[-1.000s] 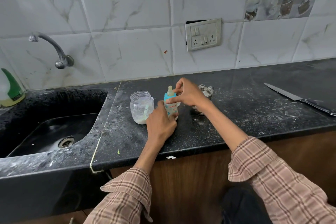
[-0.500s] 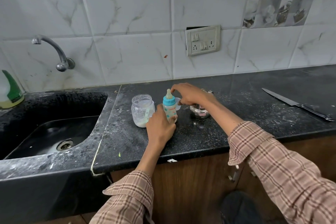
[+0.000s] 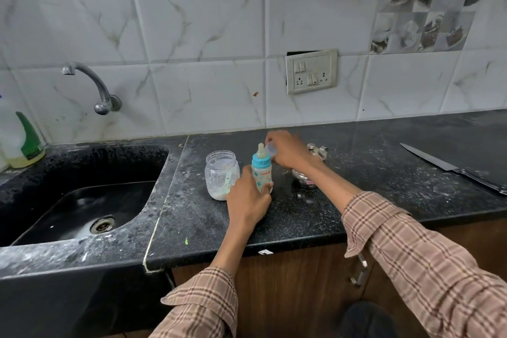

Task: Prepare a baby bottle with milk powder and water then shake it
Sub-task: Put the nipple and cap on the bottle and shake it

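baby bottle (image 3: pixel 262 173) standing upright on black surface (image 3: pixel 356 181) beside powder jar (image 3: pixel 221 174) | left hand (image 3: pixel 247 200) gripping its base | right hand (image 3: pixel 288 152) pinching clear cap (image 3: pixel 270 149) beside teat

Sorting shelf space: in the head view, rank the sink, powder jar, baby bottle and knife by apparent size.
1. sink
2. knife, though partly cut off at the frame edge
3. powder jar and baby bottle look alike; unranked.

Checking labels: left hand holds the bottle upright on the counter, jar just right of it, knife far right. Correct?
Jar's side is wrong. The head view shows the jar just left of the bottle. The left hand does hold it upright on the counter; knife far right.
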